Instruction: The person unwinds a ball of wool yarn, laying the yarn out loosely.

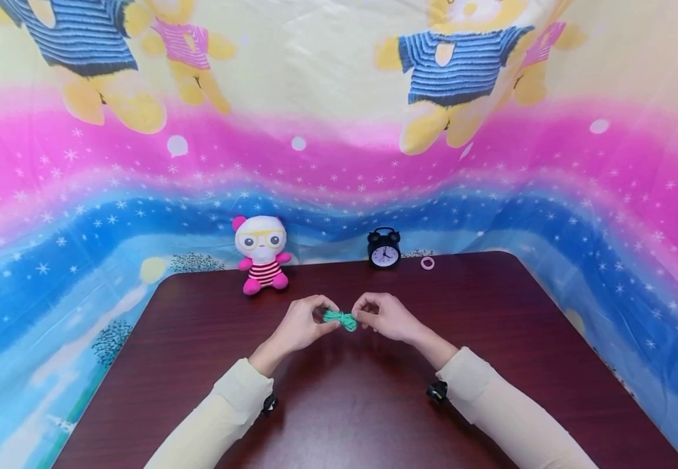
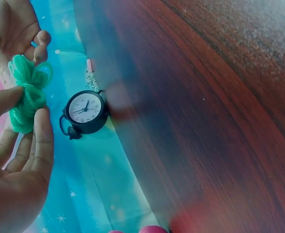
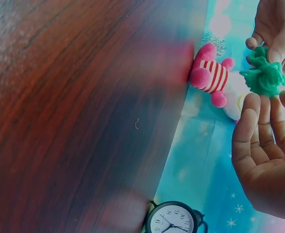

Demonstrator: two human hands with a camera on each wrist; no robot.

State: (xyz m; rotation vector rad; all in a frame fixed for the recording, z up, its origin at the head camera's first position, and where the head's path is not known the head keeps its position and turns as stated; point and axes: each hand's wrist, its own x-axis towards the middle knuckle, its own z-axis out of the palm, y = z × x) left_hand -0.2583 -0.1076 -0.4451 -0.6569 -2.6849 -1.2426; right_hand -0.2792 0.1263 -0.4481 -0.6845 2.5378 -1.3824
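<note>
A small bundle of green yarn (image 1: pixel 340 319), tied about its middle with loops at its ends, is held above the table between both hands. My left hand (image 1: pixel 303 320) pinches it near the tied middle with thumb and fingers, as the left wrist view shows with the yarn (image 2: pixel 26 104) between them. At the other end, my right hand (image 1: pixel 388 317) has its thumb and fingertips on the loops. In the right wrist view the yarn (image 3: pixel 266 77) sits at the fingertips of the right hand (image 3: pixel 271 150), and its loops look spread out.
A pink and white plush toy (image 1: pixel 263 254) in a striped shirt sits at the table's back left. At the back edge stand a black alarm clock (image 1: pixel 384 251) and a small pink ring (image 1: pixel 427 263). A printed cloth (image 1: pixel 327 163) hangs behind the dark wooden table (image 1: pixel 350 417).
</note>
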